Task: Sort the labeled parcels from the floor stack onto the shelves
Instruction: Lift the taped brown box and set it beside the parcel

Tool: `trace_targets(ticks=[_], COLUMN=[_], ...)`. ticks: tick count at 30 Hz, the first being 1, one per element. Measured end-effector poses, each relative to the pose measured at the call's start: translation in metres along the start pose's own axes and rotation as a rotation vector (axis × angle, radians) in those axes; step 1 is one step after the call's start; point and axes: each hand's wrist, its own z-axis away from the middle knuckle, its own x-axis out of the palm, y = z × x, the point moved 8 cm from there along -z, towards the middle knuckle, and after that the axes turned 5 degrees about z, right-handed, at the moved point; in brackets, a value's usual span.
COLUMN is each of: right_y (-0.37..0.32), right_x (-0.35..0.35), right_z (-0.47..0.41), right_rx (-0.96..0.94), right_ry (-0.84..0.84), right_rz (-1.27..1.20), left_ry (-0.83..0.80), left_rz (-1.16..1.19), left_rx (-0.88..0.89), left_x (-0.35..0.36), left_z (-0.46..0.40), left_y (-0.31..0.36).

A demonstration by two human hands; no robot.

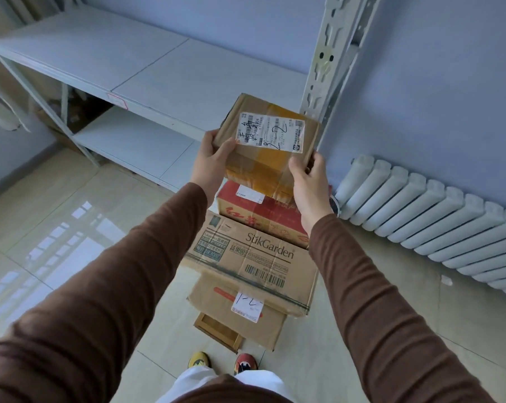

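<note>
Small taped parcel (267, 146) held in the air above the floor stack (251, 257), white label (270, 132) up, handwriting on it possibly "2-2". Left hand (212, 164) clamped on its left end, right hand (310, 181) pinching its near right corner. Below: red carton (257, 213), SukGarden box (246, 251), two more. Grey shelves (158, 74) just beyond; radiator (435, 216) along the wall.

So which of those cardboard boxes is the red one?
The red box sits on top of the floor stack, right under the taped brown parcel being held. It rests on the brown SukGarden box; the others are all plain brown.
</note>
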Motion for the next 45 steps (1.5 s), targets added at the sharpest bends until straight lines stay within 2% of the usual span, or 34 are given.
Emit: trace_targets(ticks=[9,14,19,28,32,38,41,45], right_y=[-0.048,-0.067,-0.091,-0.132,-0.142,-0.153,-0.155,-0.155], right_x=[0.1,0.178,0.26,0.435,0.505,0.595,0.632,0.681], right_z=[0.042,0.085,0.146,0.328,0.432,0.568,0.628,0.693], right_rx=[-0.13,-0.173,-0.225,-0.283,-0.235,-0.295,-0.36,-0.333], right_ry=[-0.206,-0.362,-0.447,-0.85,-1.015,-1.303,-1.462,-1.638], right_rz=[-0.115,-0.117,-0.106,-0.086,-0.157,-0.163,-0.142,-0.154], left_ry=[0.103,0.244,0.377,0.741,0.804,0.992,1.102,1.212], left_rz=[0.07,0.138,0.16,0.116,0.098,0.105,0.041,-0.026], left_rx=[0.127,0.17,0.219,0.311,0.349,0.434,0.425,0.375], left_x=[-0.126,-0.221,-0.326,-0.548,-0.632,-0.728,-0.766,-0.807], left_z=[0.044,0.092,0.153,0.305,0.382,0.489,0.538,0.585], left_y=[0.045,0.058,0.073,0.1,0.113,0.122,0.125,0.12])
